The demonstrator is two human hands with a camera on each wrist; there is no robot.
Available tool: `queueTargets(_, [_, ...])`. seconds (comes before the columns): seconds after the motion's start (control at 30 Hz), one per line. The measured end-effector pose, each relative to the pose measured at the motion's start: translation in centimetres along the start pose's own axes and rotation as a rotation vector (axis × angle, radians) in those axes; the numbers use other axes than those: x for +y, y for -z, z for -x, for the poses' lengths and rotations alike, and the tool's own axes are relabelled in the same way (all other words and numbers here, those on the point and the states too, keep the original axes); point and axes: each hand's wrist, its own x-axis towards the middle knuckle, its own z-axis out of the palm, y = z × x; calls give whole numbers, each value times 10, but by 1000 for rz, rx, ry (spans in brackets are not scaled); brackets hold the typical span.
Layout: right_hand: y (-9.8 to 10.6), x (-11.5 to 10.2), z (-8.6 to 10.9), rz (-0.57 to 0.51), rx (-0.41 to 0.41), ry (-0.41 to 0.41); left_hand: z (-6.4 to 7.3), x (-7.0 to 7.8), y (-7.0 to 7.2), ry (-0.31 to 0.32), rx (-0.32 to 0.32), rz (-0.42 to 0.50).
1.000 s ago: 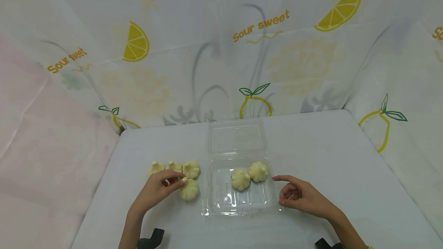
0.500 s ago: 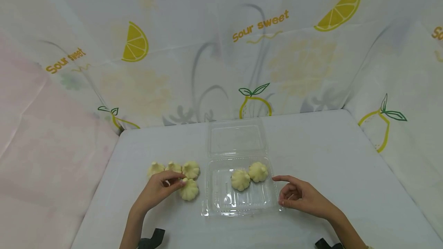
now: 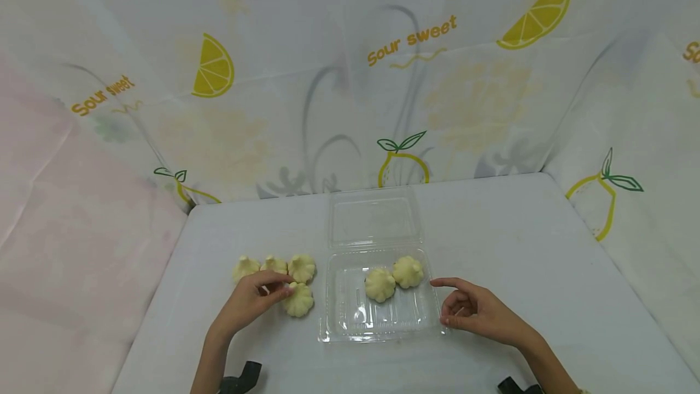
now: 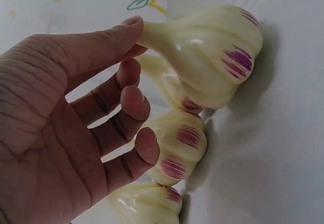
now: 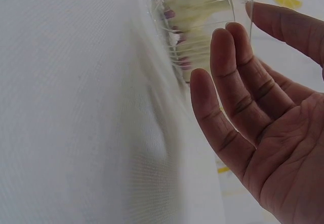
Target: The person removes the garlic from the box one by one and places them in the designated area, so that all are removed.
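Observation:
My left hand [image 3: 248,301] pinches the stem of a garlic bulb [image 4: 217,54] between thumb and index finger; the other fingers are loosely bent. This pale yellow bulb with purple streaks is the front one of a group on the table. Behind it stand three more, among them a garlic bulb [image 3: 301,267] right next to it. A clear plastic container [image 3: 350,324] lies open in the middle, with two garlic bulbs [image 3: 380,285] inside towards the back right. At its right rim rests my right hand [image 3: 487,316], thumb and index finger spread apart along the edge.
The container's hinged lid [image 3: 374,219] lies back flat on the white table [image 3: 508,242]. A cloth [image 3: 350,78] with lemon prints hangs behind the table and along both sides. Dark wrist-camera mounts [image 3: 240,377] show at the bottom edge.

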Motion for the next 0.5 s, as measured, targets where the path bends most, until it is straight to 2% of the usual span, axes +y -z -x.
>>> queueTargets(0.33, [0, 0, 0, -3, -9, 17, 0, 1, 6, 17, 3, 24])
queueTargets(0.5, [0, 0, 0, 4, -8, 11, -1, 14, 8, 16, 28, 7])
